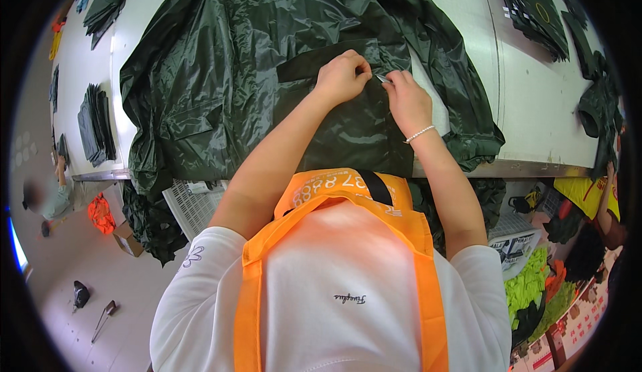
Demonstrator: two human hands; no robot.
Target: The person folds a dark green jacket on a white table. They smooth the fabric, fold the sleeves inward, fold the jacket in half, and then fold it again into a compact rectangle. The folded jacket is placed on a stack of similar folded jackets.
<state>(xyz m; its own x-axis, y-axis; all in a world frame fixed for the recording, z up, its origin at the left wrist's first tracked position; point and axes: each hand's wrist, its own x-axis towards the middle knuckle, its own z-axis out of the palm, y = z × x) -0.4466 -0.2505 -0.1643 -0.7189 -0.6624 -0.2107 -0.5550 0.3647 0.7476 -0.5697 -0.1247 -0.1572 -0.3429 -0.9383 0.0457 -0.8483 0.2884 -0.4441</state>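
Note:
A dark green, shiny jacket [254, 37] lies spread over the white table, its near edge reaching the table's front. My left hand [344, 77] rests over a pocket flap [301, 64] on it, thumb and forefinger pinched; what they pinch is too small to make out. Just to its right, my right hand [406, 99] is closed around small metal thread snips [383, 78], mostly hidden in the fingers. Their silver tip points toward the left fingertips, close to the flap's right end.
Folded dark garments lie in stacks at the left [97, 124] and far right [531, 14] of the white table [468, 4]. Below its edge stand a white crate [194, 205] and bright green cloth [528, 282]. Another person [57, 195] is at far left; another's arm shows at right.

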